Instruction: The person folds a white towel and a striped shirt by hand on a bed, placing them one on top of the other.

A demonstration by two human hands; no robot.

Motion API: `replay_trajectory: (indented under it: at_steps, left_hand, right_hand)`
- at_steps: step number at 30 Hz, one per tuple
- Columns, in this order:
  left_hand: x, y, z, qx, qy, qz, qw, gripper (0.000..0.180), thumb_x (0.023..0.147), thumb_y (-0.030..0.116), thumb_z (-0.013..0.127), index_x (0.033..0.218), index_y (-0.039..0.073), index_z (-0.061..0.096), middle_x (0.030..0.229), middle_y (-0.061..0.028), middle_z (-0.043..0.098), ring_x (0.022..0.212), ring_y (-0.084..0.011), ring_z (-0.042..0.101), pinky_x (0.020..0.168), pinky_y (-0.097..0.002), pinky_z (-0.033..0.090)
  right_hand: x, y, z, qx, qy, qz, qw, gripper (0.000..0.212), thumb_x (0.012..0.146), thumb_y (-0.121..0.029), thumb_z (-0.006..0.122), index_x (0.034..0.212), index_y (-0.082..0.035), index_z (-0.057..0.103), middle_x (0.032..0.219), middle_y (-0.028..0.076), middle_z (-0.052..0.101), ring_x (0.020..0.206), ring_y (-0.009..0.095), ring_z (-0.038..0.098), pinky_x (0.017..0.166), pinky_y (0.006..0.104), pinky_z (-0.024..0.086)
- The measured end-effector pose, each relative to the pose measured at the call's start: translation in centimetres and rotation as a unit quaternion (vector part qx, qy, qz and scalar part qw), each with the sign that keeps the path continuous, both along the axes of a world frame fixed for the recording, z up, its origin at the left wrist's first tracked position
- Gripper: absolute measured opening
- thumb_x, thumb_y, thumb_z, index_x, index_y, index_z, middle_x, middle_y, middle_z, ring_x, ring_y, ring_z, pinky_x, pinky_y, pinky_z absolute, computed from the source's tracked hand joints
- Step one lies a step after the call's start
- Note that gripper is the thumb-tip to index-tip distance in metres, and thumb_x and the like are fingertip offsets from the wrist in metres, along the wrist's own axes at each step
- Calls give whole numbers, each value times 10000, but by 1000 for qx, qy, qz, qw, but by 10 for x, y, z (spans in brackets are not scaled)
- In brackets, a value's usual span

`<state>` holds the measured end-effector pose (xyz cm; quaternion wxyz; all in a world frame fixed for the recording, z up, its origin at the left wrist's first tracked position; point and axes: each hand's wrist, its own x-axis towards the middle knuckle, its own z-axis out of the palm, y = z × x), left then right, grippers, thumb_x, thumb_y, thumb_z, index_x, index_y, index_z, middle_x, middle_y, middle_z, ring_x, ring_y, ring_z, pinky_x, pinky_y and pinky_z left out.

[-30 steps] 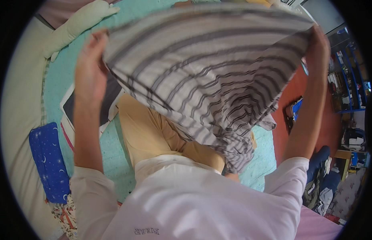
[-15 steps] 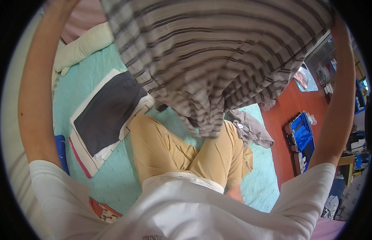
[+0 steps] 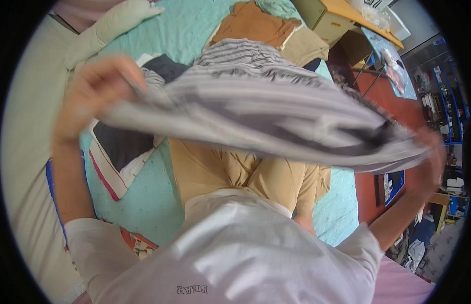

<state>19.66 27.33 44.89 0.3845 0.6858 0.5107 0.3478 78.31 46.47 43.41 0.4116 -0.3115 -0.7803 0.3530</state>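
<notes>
A grey-and-white striped garment (image 3: 276, 111) is stretched across in front of me, blurred by motion, so its exact kind is hard to make out. One end is pinched in my left hand (image 3: 101, 86), closed at the left. My right hand (image 3: 434, 152), also smeared, grips the opposite end at the far right. The near edge hangs over my crossed legs in tan trousers (image 3: 215, 162), while the far part slopes away towards the bed. Partly behind it on the left lies a stack of folded clothes with a dark piece (image 3: 121, 147) on top.
I sit on a bed with a turquoise sheet (image 3: 144, 187). Brown and tan clothes (image 3: 256, 25) lie at its far end, and a long white pillow (image 3: 109, 30) at the far left. To the right are a red-brown floor (image 3: 367, 187), an open suitcase (image 3: 392, 187) and a wooden desk (image 3: 342, 20).
Both hands have come down and nearer, bringing the striped garment from high up and hanging to a lower, flatter spread. The view has tilted to show more of the bed's far end.
</notes>
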Motion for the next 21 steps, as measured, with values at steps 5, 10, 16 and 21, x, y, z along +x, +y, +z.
replay_trajectory:
  at_steps: [5, 10, 16, 21]
  left_hand:
    - [37, -37, -206, -259, -73, 80, 960, 146, 943, 126, 613, 992, -7, 644, 770, 42, 567, 681, -21, 442, 588, -204, 369]
    - [47, -55, -299, -286, -74, 116, 948, 120, 941, 92, 593, 988, -7, 641, 762, 53, 549, 673, -18, 434, 580, -197, 361]
    - [75, -60, -293, -284, 39, 173, 942, 116, 908, 53, 603, 1001, -10, 634, 757, -29, 560, 641, -73, 458, 582, -235, 384]
    - [101, -90, -313, -34, 120, 374, 919, 130, 859, -16, 602, 984, 6, 629, 915, -79, 545, 767, -177, 537, 703, -285, 445]
  right_hand:
    - [-22, -76, -175, -346, -140, -33, 927, 80, 887, -103, 569, 883, -22, 568, 819, -42, 501, 781, 61, 439, 706, 206, 333]
    - [-10, -120, -270, -456, -92, -15, 885, 72, 909, -86, 531, 873, -37, 569, 800, -53, 480, 767, 55, 427, 686, 218, 329]
    - [-24, -126, -286, -432, -206, -3, 878, 176, 927, -182, 592, 899, -8, 585, 716, -43, 475, 673, 61, 423, 597, 238, 333]
    - [-36, -130, -288, -357, -257, 25, 898, 205, 902, -174, 649, 958, 16, 598, 659, -14, 501, 616, 67, 428, 537, 264, 339]
